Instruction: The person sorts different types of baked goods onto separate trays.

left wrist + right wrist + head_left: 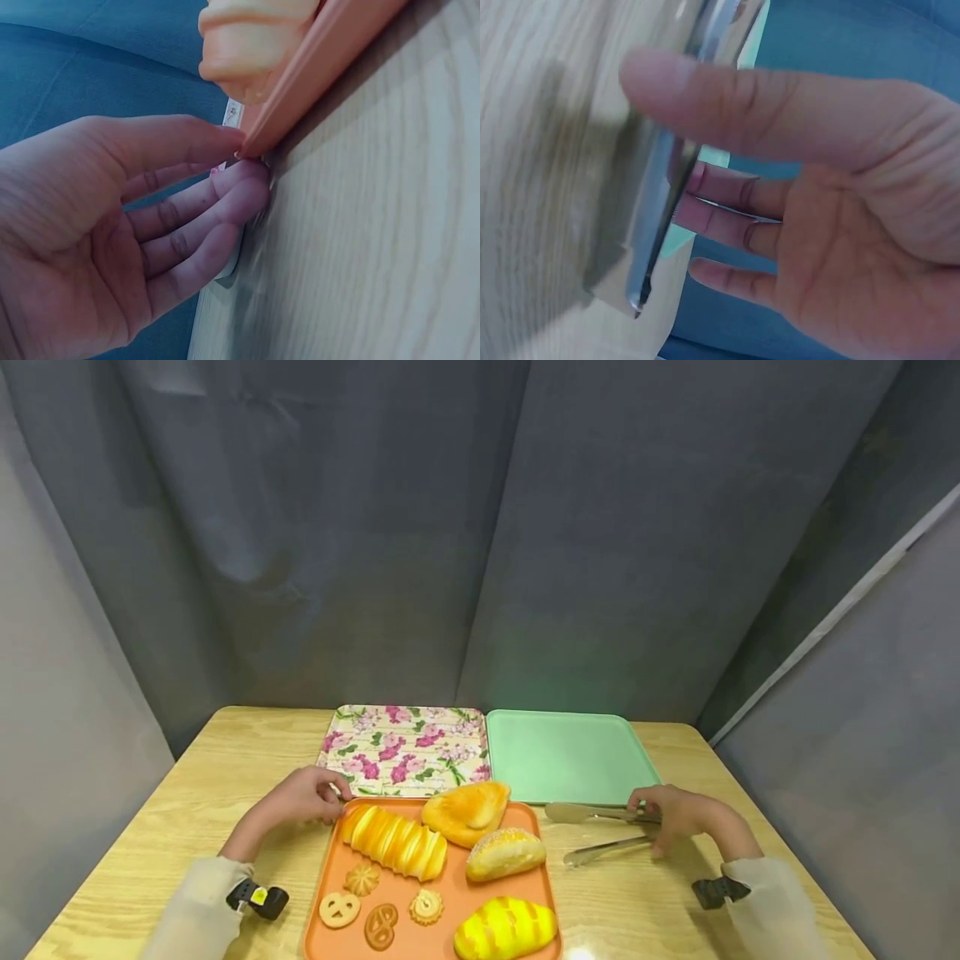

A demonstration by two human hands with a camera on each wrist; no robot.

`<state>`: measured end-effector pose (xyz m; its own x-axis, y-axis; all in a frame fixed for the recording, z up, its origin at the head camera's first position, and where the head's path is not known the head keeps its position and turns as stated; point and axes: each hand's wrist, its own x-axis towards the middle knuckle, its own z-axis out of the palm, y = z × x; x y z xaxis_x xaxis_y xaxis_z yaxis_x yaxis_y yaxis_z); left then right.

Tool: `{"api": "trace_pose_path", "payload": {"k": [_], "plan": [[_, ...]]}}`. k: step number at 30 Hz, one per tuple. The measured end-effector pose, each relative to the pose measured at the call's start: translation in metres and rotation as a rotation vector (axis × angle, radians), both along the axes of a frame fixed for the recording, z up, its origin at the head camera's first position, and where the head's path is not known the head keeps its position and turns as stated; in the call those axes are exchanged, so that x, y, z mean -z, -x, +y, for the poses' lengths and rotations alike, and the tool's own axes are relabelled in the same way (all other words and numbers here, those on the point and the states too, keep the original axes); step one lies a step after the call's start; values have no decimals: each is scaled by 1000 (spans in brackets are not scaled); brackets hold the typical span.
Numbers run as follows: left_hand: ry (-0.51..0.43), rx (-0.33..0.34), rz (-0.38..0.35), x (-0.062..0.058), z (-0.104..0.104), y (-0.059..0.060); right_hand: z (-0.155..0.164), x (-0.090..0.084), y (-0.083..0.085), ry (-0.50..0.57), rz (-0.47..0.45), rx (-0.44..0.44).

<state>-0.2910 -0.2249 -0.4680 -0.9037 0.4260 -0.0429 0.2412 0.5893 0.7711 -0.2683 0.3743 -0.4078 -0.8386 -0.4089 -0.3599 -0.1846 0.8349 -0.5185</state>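
Observation:
My left hand is at the far left corner of an orange tray. In the left wrist view the thumb and fingers pinch that tray corner. On the tray lie a spiral cream-filled roll, a golden folded bread, a sugar-topped bun, a yellow striped bread and several cookies. To the right, my right hand holds metal tongs at their joined end, thumb on one side and fingers on the other. Their two arms spread leftward, low over the table.
Behind the orange tray lies a flower-patterned tray. A mint green tray sits beside it on the right. The wooden table is enclosed by grey curtains at the back and sides.

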Motion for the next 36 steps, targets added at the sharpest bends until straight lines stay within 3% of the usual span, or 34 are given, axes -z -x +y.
{"api": "trace_pose_path", "payload": {"k": [7,11,17,21,27,36], "plan": [[-14,-13,5,2,0,-1,-1,8,2,-18,2,21],[-20,-24,-5,2,0,-2,4,11,3,7,28,-24],[-26,-32,-13,1,2,-1,18,6,7,161,55,-151],[-25,-31,-10,1,1,1,17,-4,13,248,68,-177],[-26,-33,3,3,0,2,-17,-21,16,220,231,-195],[-57,-38,12,6,0,2,-105,-40,1,109,478,-241]]}}
